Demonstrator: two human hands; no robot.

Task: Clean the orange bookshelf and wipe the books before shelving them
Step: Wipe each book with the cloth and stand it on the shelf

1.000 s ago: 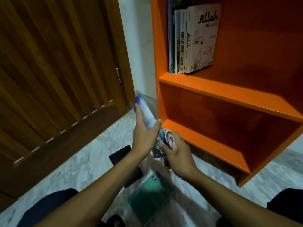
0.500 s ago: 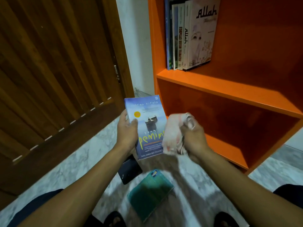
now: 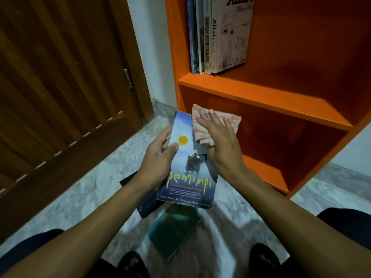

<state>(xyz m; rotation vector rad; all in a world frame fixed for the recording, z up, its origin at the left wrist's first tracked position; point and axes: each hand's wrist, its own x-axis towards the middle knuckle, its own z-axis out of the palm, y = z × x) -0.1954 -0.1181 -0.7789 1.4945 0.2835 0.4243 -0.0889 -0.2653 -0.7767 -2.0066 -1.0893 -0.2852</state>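
A blue paperback titled "pemimpi" (image 3: pixel 188 177) is held cover-up in front of the orange bookshelf (image 3: pixel 261 95). My left hand (image 3: pixel 158 161) grips its left edge, thumb on the cover. My right hand (image 3: pixel 218 141) lies flat with straight fingers on a pink-and-white patterned cloth (image 3: pixel 204 135), pressing it onto the upper right of the cover. Several books (image 3: pixel 218 35) stand upright at the left end of the upper shelf. The lower compartment holds nothing that I can see.
On the marble floor below the held book lie a green book (image 3: pixel 176 231) and a dark book (image 3: pixel 146 205). A brown wooden door (image 3: pixel 60 87) stands at the left. My knees and feet show along the bottom edge.
The book went from edge-on to cover-up and came nearer. My right hand, which held the cloth bunched, has opened flat and spread it on the cover's top.
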